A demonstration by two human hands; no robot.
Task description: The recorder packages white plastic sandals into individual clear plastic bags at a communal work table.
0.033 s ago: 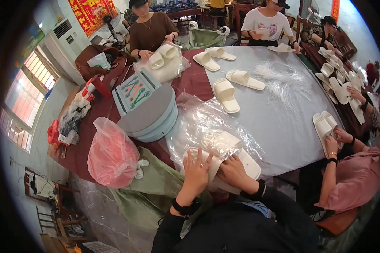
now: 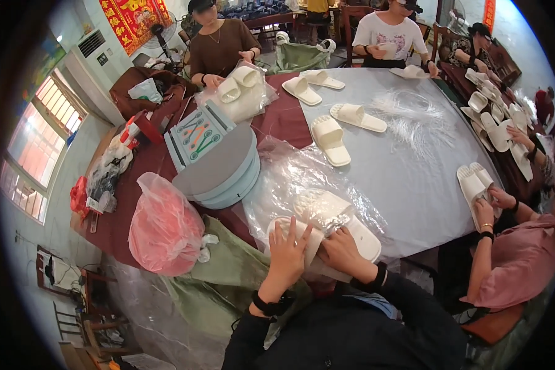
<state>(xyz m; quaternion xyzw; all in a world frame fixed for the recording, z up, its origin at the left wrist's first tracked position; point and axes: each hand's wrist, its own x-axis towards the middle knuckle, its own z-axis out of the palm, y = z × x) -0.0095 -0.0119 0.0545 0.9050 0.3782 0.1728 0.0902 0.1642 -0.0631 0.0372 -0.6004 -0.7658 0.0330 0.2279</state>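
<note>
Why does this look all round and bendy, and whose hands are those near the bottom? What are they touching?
There's no robot here! A person wears a wide fisheye camera on their head, looking down, so straight edges bend.

Those are the wearer's own bare hands. The left hand lies with fingers spread on a cream slipper. The right hand bends its fingers beside a second slipper; exactly what it pinches is hidden. Shiny clear plastic spreads out beyond them.

The table has a dark red cover and a grey sheet. On it are more slippers, thin white strands and a pink bag. Other people sit around it.
</note>
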